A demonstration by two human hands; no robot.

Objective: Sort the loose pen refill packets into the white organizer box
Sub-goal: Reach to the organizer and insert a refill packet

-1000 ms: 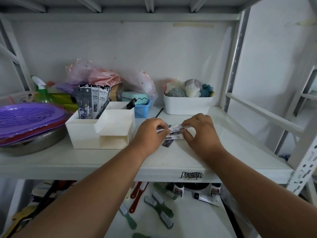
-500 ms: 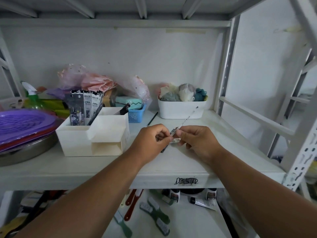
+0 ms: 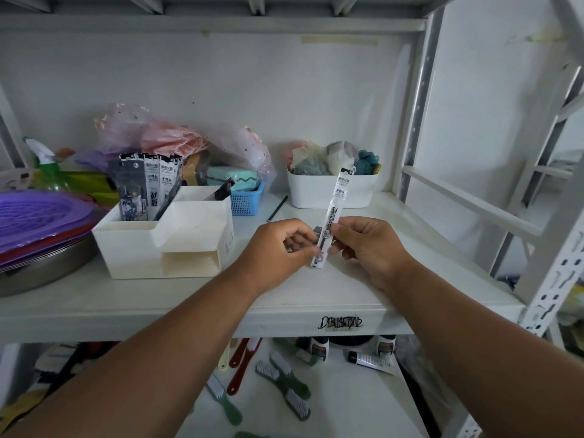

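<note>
While both hands (image 3: 319, 248) pinched its lower end, fingers clamped, the refill packet (image 3: 335, 210) stood nearly upright, tip toward one o'clock; the organizer box (image 3: 164, 245) lay at nine o'clock, nearer the left hand (image 3: 278, 251).

A white organizer box (image 3: 164, 245), a blue mesh basket (image 3: 245, 202), stacked purple lids (image 3: 38, 216), black-and-white printed refill packets (image 3: 148, 188).

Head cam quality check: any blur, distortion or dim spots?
Head view: wide-angle bend bows the shelf uprights; print on the refill packet stays sharp, both hands crisp; light flat and soft, no glare; lower shelf dimmer.
</note>
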